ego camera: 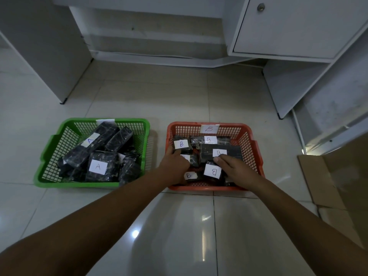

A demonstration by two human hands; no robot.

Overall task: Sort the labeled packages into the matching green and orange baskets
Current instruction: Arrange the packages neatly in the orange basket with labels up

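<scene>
Left hand: my left hand (175, 163) is down inside the orange basket (252, 136), at its left side; the fingers curl onto the small black package (183, 146) with a "B" label in the far-left corner, and I read that as a grip.
Right hand: my right hand (234, 168) is in the same basket, right of centre; its fingers lie over the flat dark package (225, 154) and the nearer package (213, 172), each labeled "B", but I cannot tell whether they are clamped on either one or just resting there.
Orange basket: it sits on the floor (179, 226) to the right, carries a paper tag (209, 128) marked "B" on its far wall, and holds several black wrapped packages, every readable label saying "B".
Green basket: the green basket (49, 148) stands just beside the orange one, to its left, the two not touching; it holds black wrapped packages, a long one (89, 148) and a squarer one (101, 166) both showing "A".
Surroundings: pale glossy tiles, a white cabinet (288, 26) beyond the baskets, flat cardboard (334, 186) at the right edge.
</scene>
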